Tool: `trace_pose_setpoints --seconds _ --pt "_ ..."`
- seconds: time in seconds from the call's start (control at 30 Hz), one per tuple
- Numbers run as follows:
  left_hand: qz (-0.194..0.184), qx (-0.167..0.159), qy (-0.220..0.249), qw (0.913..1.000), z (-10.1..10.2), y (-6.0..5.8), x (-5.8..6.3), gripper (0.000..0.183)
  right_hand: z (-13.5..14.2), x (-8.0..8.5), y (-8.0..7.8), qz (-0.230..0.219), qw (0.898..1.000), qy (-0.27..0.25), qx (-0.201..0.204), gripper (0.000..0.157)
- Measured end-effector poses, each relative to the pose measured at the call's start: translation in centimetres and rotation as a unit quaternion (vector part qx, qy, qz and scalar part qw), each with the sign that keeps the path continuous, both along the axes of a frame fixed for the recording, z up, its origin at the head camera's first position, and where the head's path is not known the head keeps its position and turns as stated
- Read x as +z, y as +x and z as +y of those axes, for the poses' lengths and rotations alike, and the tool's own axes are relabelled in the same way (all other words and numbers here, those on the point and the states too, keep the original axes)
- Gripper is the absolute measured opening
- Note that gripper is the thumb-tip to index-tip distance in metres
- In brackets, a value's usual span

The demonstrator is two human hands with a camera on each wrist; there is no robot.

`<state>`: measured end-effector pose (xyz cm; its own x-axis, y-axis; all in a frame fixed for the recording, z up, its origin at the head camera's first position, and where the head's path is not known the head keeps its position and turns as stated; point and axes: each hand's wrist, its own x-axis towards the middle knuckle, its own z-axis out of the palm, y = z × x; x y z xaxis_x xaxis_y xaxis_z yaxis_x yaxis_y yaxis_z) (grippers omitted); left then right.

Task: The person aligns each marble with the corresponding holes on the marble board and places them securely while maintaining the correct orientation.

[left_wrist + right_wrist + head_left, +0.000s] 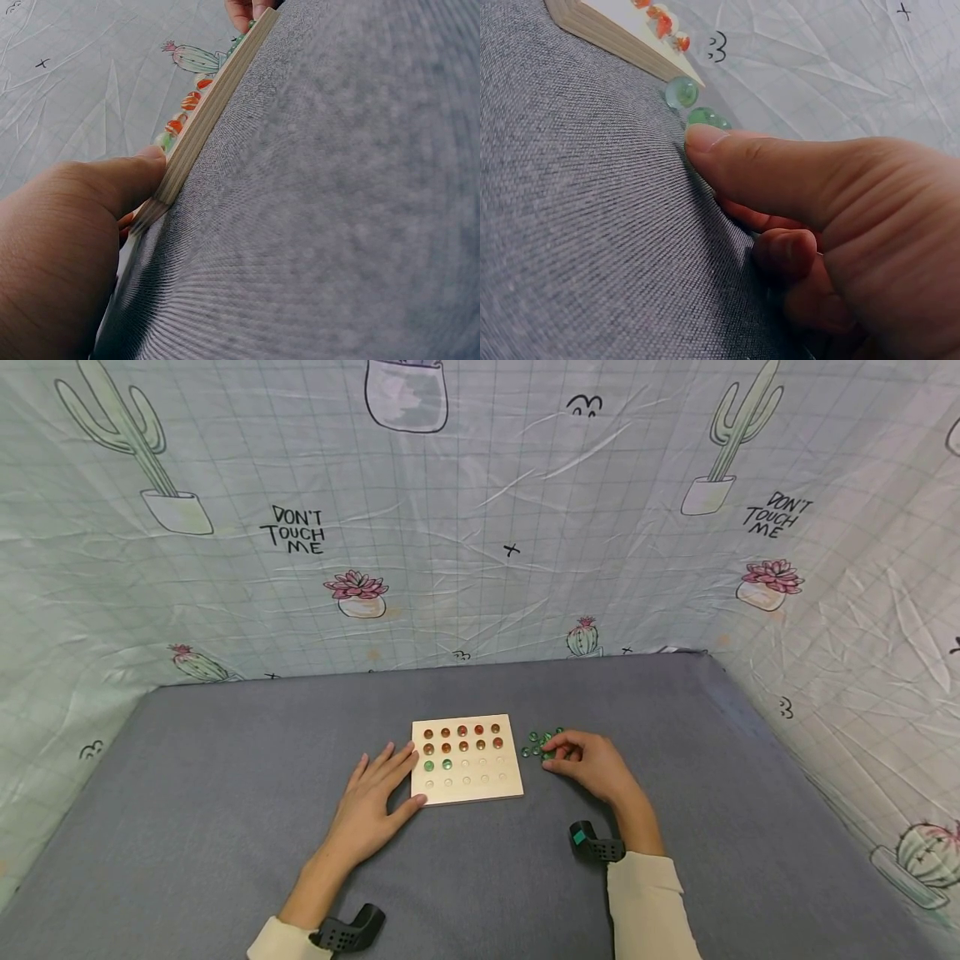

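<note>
A light wooden board [467, 789] with rows of round hollows lies on the grey cloth. Orange-brown marbles [462, 732] fill its two far rows, and two green marbles [438, 766] sit at the left of the third row. My left hand [367, 814] rests at the board's left side, fingers spread and fairly straight, its thumb on the near left corner. Right of the board, my right hand [596, 768] reaches into a group of loose green marbles [534, 737]. Its thumb and index finger pinch around a green marble there, mostly hidden by the fingers.
A grey cloth [225, 793] covers the table. Behind and beside it hangs a pale curtain [450, 527] printed with cacti and lettering. Black camera mounts [596, 843] are strapped to both wrists.
</note>
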<state>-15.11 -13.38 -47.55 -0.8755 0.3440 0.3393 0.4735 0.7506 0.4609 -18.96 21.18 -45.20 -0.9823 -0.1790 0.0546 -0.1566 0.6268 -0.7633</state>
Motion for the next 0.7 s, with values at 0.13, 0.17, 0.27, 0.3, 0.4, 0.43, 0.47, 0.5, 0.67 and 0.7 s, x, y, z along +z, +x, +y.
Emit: trace_pose_setpoints --seconds 0.13,0.17,0.27,0.3,0.4,0.43,0.47,0.5,0.67,0.7 --pt "-0.001 0.0 0.0 1.0 0.0 0.0 -0.1 0.066 -0.1 0.0 0.0 0.0 1.0 0.006 0.003 0.015" --pt "-0.001 0.0 0.0 1.0 0.0 0.0 -0.1 0.066 -0.1 0.0 0.0 0.0 1.0 0.008 0.004 0.015" --pt "-0.003 0.0 0.001 1.0 -0.1 0.0 -0.1 0.066 -0.1 0.1 -0.1 -0.004 1.0 0.009 0.004 0.014" --pt "-0.004 0.0 0.001 1.0 -0.1 0.0 -0.1 0.066 -0.1 0.1 -0.1 -0.006 1.0 0.009 0.002 0.014" --pt "-0.004 0.001 0.001 1.0 0.0 0.0 0.0 0.066 -0.1 0.2 0.0 -0.005 1.0 0.007 0.001 0.015" --pt "-0.004 0.001 0.0 1.0 0.0 0.0 0.0 0.065 -0.1 0.3 0.0 -0.005 1.0 0.007 0.001 0.015" --pt "-0.004 0.002 0.0 1.0 0.0 0.0 0.0 0.066 -0.1 0.3 0.0 -0.005 1.0 0.005 -0.001 0.015" --pt "-0.004 0.002 0.0 1.0 0.0 0.0 0.0 0.066 -0.1 0.4 0.0 -0.005 1.0 0.004 -0.003 0.015" --pt "-0.004 0.002 -0.002 1.0 0.0 0.0 0.0 0.065 -0.3 1.0 0.1 -0.002 1.0 -0.003 -0.002 0.017" --pt "-0.005 0.002 -0.002 1.0 0.0 -0.1 0.0 0.065 -0.4 1.2 0.1 -0.001 1.0 -0.003 0.0 0.017"
